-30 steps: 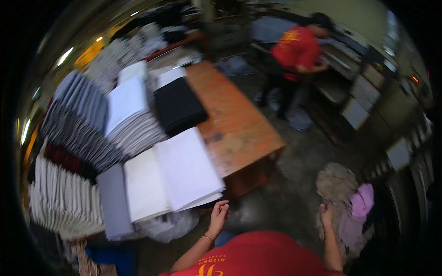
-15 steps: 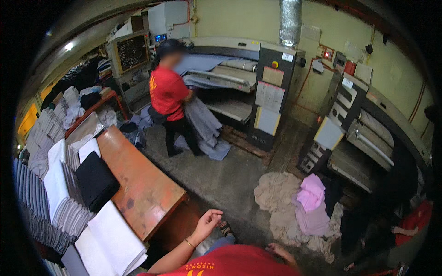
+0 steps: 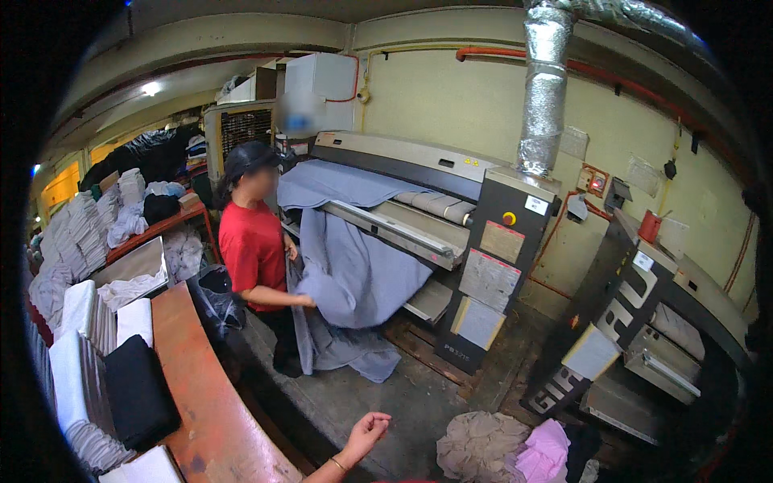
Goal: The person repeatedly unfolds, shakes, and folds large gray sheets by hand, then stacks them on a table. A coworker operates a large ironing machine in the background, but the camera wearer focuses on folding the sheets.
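My left hand (image 3: 367, 437), with a thin bangle at the wrist, hangs in the air near the lower edge. Its fingers are loosely bent and partly spread, with nothing in them. My right hand is out of view. The orange-brown table (image 3: 201, 386) is nearest to it, on the left. Ahead, a co-worker in a red shirt (image 3: 251, 249) and dark cap reaches a hand toward a large blue-grey cloth (image 3: 354, 266). The cloth hangs from a wide flatwork ironing machine (image 3: 483, 274) down to the floor.
Folded white cloths (image 3: 74, 354) and a black folded stack (image 3: 138, 392) lie along the table's left side. A beige cloth heap (image 3: 479, 447) and a pink cloth (image 3: 543, 452) lie on the floor at right. A second ironing machine (image 3: 596, 346) stands behind them.
My view has tilted upward, and my right hand has dropped out of it. The co-worker has turned and extended an arm toward the hanging cloth, which is now spread wider.
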The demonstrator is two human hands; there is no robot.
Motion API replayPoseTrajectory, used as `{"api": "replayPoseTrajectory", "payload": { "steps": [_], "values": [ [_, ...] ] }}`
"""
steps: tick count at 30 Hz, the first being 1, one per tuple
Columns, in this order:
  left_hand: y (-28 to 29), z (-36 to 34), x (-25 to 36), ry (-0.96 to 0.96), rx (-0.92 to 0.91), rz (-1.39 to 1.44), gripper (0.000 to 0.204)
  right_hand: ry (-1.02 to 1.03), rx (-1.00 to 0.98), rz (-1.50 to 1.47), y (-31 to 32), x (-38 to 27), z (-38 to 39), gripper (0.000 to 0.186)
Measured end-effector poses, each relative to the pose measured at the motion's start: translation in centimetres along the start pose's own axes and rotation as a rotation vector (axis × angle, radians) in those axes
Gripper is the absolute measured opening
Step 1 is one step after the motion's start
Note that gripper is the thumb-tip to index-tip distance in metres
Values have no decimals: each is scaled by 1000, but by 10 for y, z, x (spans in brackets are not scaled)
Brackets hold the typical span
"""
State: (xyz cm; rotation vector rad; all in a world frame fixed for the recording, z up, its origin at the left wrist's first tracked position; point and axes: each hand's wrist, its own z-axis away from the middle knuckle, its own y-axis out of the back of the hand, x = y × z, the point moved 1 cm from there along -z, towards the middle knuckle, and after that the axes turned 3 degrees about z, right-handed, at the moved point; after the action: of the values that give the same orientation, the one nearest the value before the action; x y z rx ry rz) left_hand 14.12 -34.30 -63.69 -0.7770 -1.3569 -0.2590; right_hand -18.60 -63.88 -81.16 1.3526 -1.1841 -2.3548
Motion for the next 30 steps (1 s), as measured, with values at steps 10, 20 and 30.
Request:
{"api": "replayPoseTrajectory", "payload": {
  "steps": [10,20,30],
  "values": [
    [58,-69,7,84,240,-50,18,95,-323,193,-24,-39,-200,47],
    [134,-106,-13,50,660,-64,16,5,-124,267,-43,-118,-487,45],
    [120,-264,5,166,715,-92,20,-484,-108,-298,-68,-226,-761,43]
  ]
}}
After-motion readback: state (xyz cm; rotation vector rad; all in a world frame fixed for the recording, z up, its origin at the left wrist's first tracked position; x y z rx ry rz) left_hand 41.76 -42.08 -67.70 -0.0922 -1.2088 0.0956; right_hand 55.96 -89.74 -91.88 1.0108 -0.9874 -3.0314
